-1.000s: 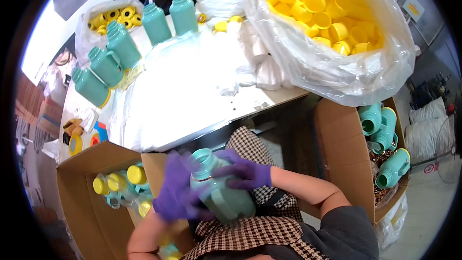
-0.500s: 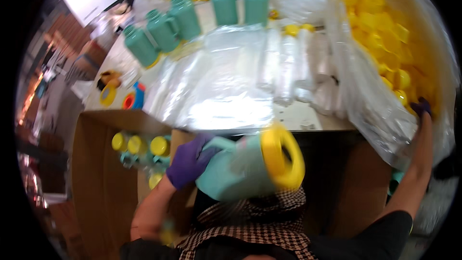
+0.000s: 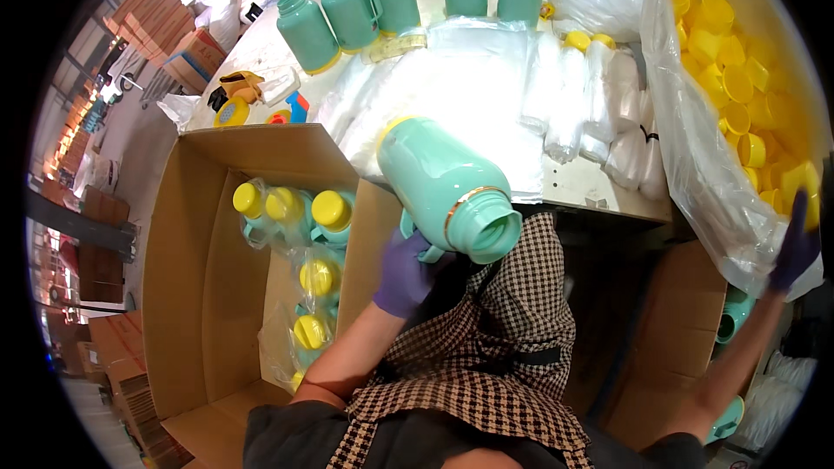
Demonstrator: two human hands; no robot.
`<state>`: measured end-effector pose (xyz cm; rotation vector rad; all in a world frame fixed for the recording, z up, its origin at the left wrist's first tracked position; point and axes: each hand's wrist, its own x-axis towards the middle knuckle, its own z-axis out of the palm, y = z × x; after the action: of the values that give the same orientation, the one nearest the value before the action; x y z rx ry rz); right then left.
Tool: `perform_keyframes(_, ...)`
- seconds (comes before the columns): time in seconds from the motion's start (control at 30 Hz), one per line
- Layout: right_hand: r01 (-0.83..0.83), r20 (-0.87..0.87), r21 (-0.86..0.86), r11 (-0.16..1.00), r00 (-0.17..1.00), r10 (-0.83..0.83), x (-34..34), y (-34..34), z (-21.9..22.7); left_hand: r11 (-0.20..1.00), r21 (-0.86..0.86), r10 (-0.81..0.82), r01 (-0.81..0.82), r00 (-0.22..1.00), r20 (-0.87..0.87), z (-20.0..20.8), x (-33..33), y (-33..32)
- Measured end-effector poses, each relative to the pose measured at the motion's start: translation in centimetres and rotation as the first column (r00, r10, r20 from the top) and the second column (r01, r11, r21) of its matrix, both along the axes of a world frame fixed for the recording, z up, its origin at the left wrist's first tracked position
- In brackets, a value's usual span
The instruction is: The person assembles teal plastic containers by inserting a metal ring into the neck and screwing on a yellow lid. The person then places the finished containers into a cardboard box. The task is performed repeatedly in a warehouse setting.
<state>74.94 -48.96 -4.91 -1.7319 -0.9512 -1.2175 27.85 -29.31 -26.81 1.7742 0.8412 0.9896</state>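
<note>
My left hand, in a purple glove, is closed around the handle of a mint-green flask. The flask tilts over my lap, its open threaded mouth toward the lower right and its yellow base toward the upper left. Far to the right, my purple-gloved right hand is at the edge of a big clear plastic bag. A yellow cup is in its fingers, partly blurred. More yellow cups are heaped inside that bag.
An open cardboard box at the left holds several bagged flasks with yellow caps. Mint-green flasks stand along the table's far side. Flat plastic bags and rolled plastic bags cover the table. Another cardboard box sits lower right.
The flask in my left hand has swung round: its yellow base pointed right, and now its open mouth does. My right hand has come to the bag's edge with a yellow cup.
</note>
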Motion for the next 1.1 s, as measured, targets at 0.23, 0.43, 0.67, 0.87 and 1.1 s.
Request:
perform_keyframes(0.23, -0.787, -0.269, 0.069, 0.613, 0.577, 0.771, -31.1, 7.9, -21.4, 0.872, -0.45, 0.06, 0.193, 0.87, 0.489, 1.3, 1.6, -2.0)
perform_keyframes(0.43, -0.937, -0.765, -0.349, -0.032, 0.265, 0.587, -28.6, 2.0, -23.5, 0.807, -0.584, 0.23, -0.088, 0.958, 0.173, -2.5, -5.6, -1.0)
perform_keyframes(0.67, -0.861, -0.762, -0.239, 0.449, 0.453, 0.463, -18.7, 18.6, -22.4, 0.914, -0.097, -0.404, 0.393, 0.871, -0.279, -2.7, -6.0, -4.8)
perform_keyframes(0.87, -0.62, -0.543, -0.775, 0.119, 0.751, 0.375, -27.2, 34.7, -28.6, 0.879, -0.431, -0.366, 0.204, 0.869, -0.335, -4.6, -4.8, -4.2)
perform_keyframes(1.1, -0.893, -0.844, 0.365, 0.262, -0.198, 0.499, -22.1, 33.3, -30.5, 0.831, -0.334, -0.455, 0.445, 0.889, 0.054, -3.3, -6.4, -2.9)
